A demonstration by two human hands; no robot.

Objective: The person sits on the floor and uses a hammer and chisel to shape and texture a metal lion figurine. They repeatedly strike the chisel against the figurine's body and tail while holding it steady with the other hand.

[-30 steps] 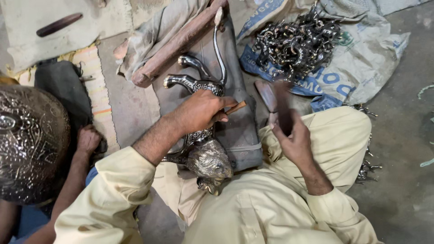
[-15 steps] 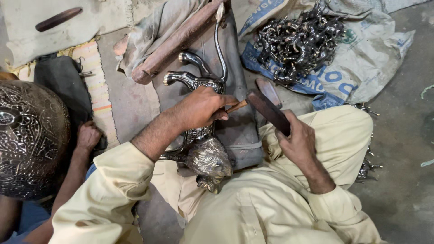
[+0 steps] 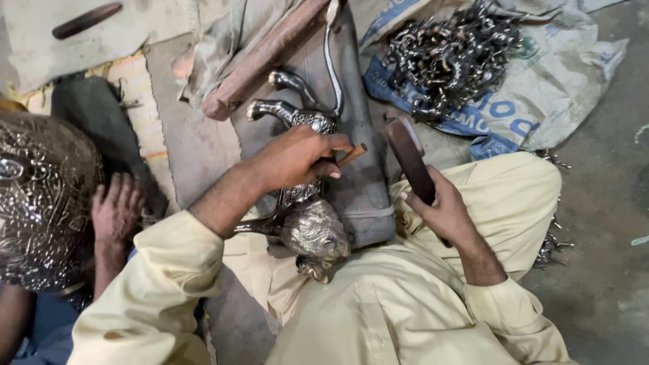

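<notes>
Lowered since the earlier frame, the dark mallet [image 3: 409, 159] is gripped by the closed fingers of the right hand [image 3: 443, 209] just beside the punch. From the head view, a wooden-handled punch [image 3: 351, 155] is pinched by the left hand [image 3: 294, 159] against the silver lion figurine [image 3: 304, 216], which is laid across the lap. Metal castings [image 3: 449, 57] are heaped on a sack [image 3: 568, 81] at the floor's far edge.

Glossy embossed metal lion figure [image 3: 307, 223]; matt dark wooden mallet [image 3: 409, 159]; rough woven sack [image 3: 541, 88].

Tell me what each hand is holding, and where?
Left hand grips a thin punch along its shaft, over the metal animal figure. Right hand holds a dark mallet by its lower handle.
</notes>
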